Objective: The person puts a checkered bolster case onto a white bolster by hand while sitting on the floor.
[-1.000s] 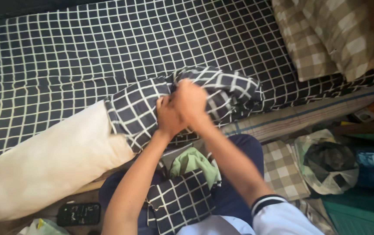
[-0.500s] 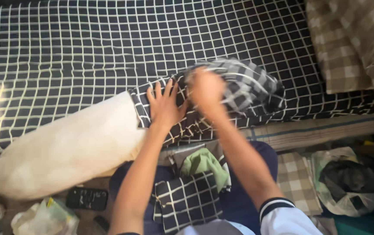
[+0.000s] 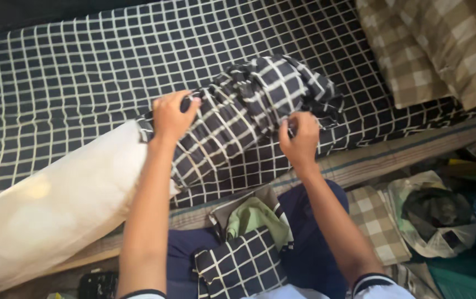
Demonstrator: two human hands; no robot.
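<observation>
the left hand (image 3: 172,116) is closed over the upper edge of a black pillowcase with a white grid pattern (image 3: 249,111), fingers curled down and pinching the cloth right where it meets a plain cream pillow (image 3: 55,216). the right hand (image 3: 300,138) is closed too, thumb and fingers gripping a fold of the same pillowcase near its lower right side. the two hands are set apart, with the rumpled bulk of the pillowcase between and above them.

the pillowcase lies bunched on a bed covered by a black sheet with white grid lines (image 3: 83,72), near the bed's front edge. its open end sits over the right end of the cream pillow, which sticks out to the lower left and rests slanted across the edge of the bed. how far the pillow reaches inside the cloth cannot be told.

at the top right corner lies a beige and cream checked cushion or blanket (image 3: 431,50). below the sheet, a striped mattress edge (image 3: 393,155) runs across the front of the bed.

on the person's lap, over dark blue trousers (image 3: 315,243), lies a small heap of cloth: a pale green piece (image 3: 251,213) on top, and another black grid-pattern piece (image 3: 238,266) below it. to the right on the floor sit a beige checked cloth (image 3: 376,221) and a clear plastic bag with something dark inside (image 3: 437,216). a small dark object (image 3: 98,283) lies at the lower left, too dim to tell.
</observation>
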